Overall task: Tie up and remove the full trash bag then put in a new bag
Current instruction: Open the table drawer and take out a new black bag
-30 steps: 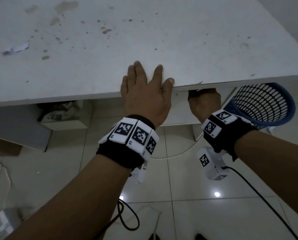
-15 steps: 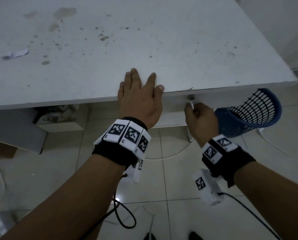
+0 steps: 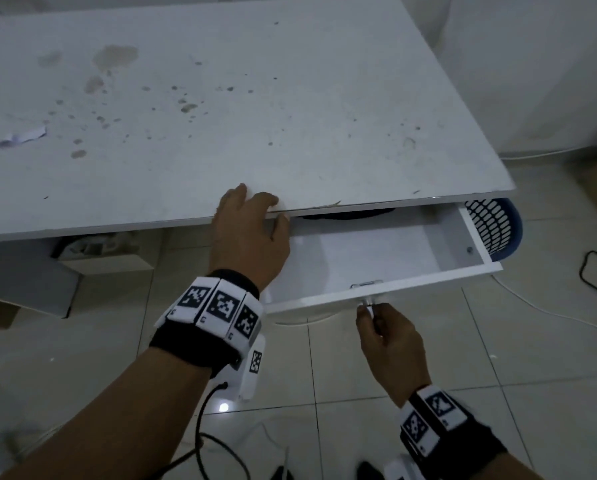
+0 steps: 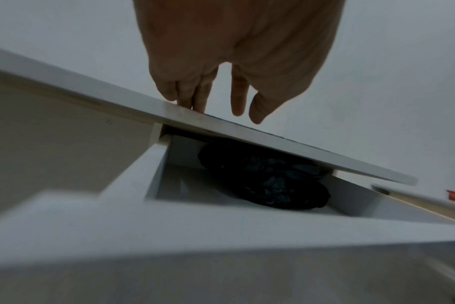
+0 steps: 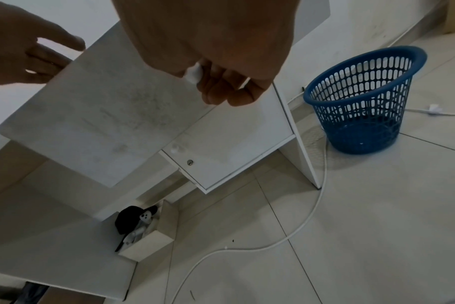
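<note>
A white drawer (image 3: 411, 289) stands pulled out from under the stained white desk (image 3: 255, 116). My right hand (image 3: 370, 315) pinches its small metal knob (image 3: 368, 301) from the front; the right wrist view shows the knob (image 5: 194, 73) between thumb and fingers. A crumpled black plastic bag (image 4: 268, 181) lies at the back of the drawer, mostly under the desk top; only its front edge (image 3: 349, 214) shows from above. My left hand (image 3: 255, 209) rests on the desk's front edge, fingers (image 4: 192, 98) touching the top. An unlined blue mesh basket (image 5: 364, 98) stands on the floor right of the desk.
A white cable (image 5: 286, 238) curves over the tiled floor past the desk's side panel. A small white box (image 5: 148, 240) with a black cap stands under the desk. A lower cabinet door (image 5: 221, 156) sits below the drawer. A paper scrap (image 3: 23, 136) lies on the desk.
My right hand has pulled the drawer out towards me by its knob, which uncovered the black bag inside. The left hand has stayed at the desk's front edge.
</note>
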